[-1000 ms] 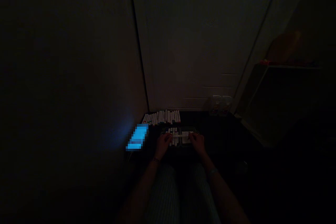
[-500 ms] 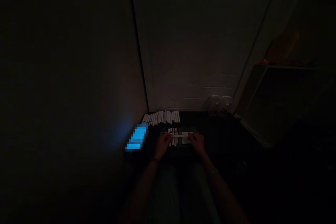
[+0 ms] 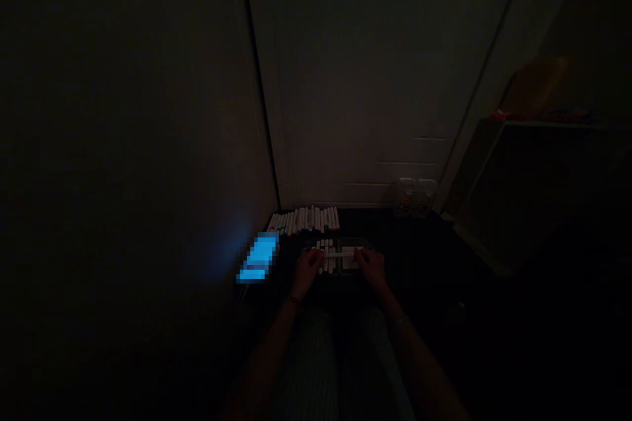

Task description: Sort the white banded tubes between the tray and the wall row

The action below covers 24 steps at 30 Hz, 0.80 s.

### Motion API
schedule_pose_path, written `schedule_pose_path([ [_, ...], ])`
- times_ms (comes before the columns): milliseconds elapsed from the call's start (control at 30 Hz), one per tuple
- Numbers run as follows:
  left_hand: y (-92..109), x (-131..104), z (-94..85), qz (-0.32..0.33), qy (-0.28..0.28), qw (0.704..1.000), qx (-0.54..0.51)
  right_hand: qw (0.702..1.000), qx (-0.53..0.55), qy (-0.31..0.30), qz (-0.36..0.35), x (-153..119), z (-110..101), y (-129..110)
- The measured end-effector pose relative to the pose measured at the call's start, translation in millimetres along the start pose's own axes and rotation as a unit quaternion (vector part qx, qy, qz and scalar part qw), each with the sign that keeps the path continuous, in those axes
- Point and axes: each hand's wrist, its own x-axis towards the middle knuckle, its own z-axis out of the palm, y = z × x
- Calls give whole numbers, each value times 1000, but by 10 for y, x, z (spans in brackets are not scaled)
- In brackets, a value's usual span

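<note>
A white marker (image 3: 340,254) lies level between my two hands, above an open clear case (image 3: 364,241). My left hand (image 3: 308,270) pinches its left end, and my right hand (image 3: 370,268) has its fingers closed on the right end. Below it, in the left half of the case, several white markers (image 3: 325,267) lie side by side. The right half holds a pale card or sheet (image 3: 349,263). Behind the case, a row of white markers (image 3: 309,219) with coloured marks rests on the dark table. The scene is very dim.
A glowing blue, blurred-out screen (image 3: 259,258) lies to the left of my left hand. Two clear containers (image 3: 415,198) stand at the back right against the wall. A shelf unit (image 3: 538,123) with an orange object on top is at the far right.
Both hands and the marker between them stay in nearly the same place. The picture has become slightly darker around the table.
</note>
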Motion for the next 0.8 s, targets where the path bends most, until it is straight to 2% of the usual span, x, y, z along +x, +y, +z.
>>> schedule_pose_path([
  [633, -26, 5, 12, 13, 10, 1000, -2, 1000, -3, -1, -9, 6, 19, 26],
  [800, -46, 7, 12, 19, -5, 1000, -1, 1000, -5, 5, -13, 9, 29, 40],
])
